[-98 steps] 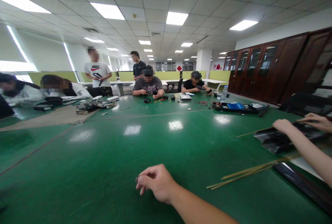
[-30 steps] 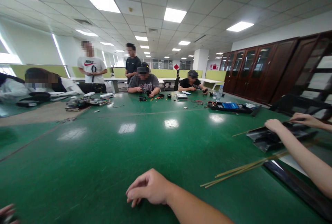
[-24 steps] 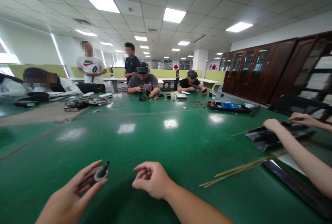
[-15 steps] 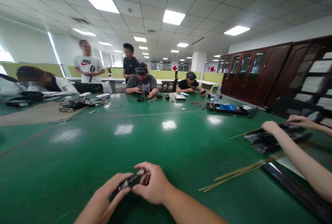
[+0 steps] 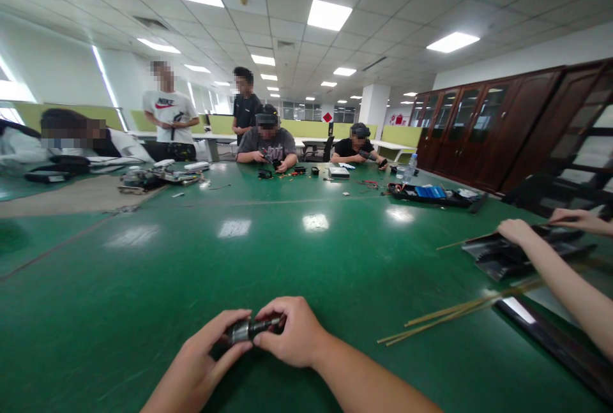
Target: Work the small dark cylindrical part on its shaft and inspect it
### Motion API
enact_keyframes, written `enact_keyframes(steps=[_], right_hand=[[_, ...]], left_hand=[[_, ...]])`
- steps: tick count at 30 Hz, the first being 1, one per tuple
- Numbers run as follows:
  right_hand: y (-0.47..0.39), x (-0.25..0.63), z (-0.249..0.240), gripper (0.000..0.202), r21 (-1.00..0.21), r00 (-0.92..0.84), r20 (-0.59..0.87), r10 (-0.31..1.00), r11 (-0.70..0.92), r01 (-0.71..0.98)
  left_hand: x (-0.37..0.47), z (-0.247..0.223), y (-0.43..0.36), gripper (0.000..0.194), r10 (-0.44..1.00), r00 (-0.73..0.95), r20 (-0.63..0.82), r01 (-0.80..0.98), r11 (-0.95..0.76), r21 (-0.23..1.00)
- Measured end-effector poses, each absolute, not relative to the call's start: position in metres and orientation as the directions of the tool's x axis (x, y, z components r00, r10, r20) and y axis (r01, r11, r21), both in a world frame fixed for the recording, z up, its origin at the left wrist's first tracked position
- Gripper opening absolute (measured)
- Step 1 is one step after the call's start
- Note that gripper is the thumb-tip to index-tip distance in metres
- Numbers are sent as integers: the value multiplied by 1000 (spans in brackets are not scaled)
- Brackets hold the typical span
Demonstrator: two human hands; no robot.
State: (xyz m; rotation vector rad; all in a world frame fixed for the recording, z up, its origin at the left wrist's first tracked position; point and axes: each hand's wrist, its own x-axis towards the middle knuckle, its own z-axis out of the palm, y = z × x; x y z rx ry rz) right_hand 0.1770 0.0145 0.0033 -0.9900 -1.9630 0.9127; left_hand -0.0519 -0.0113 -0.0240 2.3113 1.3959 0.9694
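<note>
Low in the view, just above the green table top, is a dark metal cylindrical part with a shiny band and a thinner shaft pointing right. My left hand grips its thick end between thumb and fingers. The thumb and fingers of my right hand close round the thin shaft end, hiding its tip. Both hands are close together, with the part lying nearly level between them.
Thin yellowish rods lie to the right, beside a long black glossy piece. Another person's hands work on black channel pieces. Farther back are a black tray, a bottle and electronic parts.
The part has turned from slanting to nearly level, and its shiny band shows more. My hands have shifted slightly right. The whole view has also shifted slightly.
</note>
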Motion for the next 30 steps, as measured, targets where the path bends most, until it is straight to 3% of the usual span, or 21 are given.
enact_keyframes(steps=[4,11,30], right_hand=[[13,178,7,19,-790,-444,318,838,493,364],[12,178,8,22,-806,-460,288,840,472,357],[11,178,9,18,-804,-446,283,849,463,373]], left_hand=[[-49,-17,-14,37,840,325,434,692,-525,496],[-50,-17,-14,36,813,382,440,684,-569,457],[-53,-19,-19,37,820,339,461,732,-538,418]])
